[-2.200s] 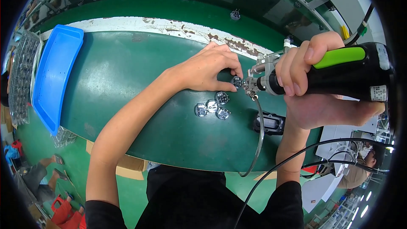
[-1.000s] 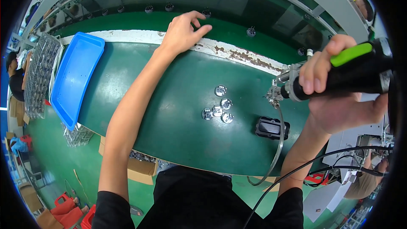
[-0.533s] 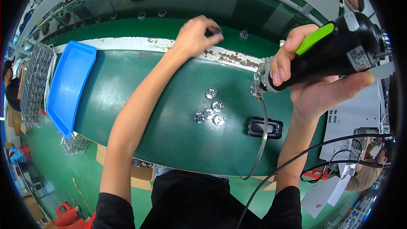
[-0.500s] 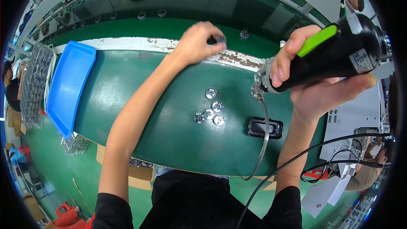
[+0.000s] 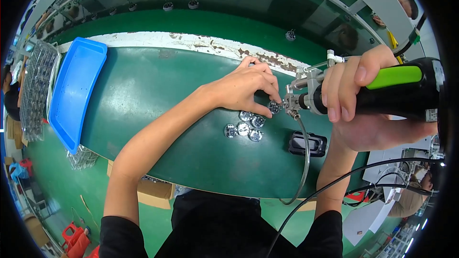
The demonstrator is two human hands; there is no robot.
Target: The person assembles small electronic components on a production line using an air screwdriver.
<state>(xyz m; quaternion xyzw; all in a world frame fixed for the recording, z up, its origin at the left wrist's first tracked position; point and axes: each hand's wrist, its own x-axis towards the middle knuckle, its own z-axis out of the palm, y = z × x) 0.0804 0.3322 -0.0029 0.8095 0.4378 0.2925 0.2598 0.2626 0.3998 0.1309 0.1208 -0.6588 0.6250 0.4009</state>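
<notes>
Left hand [image 5: 244, 88] pinching a small round metal part [image 5: 274, 107] on the green worktop [image 5: 158, 95], fingers curled, forearm reaching in from lower left. Right hand [image 5: 358, 100] clenched around a black-and-green power screwdriver [image 5: 382, 93], long axis horizontal, metal nose pointing left at the held part. Four similar shiny discs [image 5: 245, 126] clustered just below. Black rectangular holder [image 5: 307, 144] near the screwdriver's hose. Blue plastic tray [image 5: 74, 95] well apart, far left.

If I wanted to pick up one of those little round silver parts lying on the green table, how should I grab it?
Judging by its shape, pinch a small round metal part by its rim, coming straight down from above. The parts lie flat and close together on the green table, so a fingertip pinch across the disc's edge, as the left hand does, looks best.
</notes>
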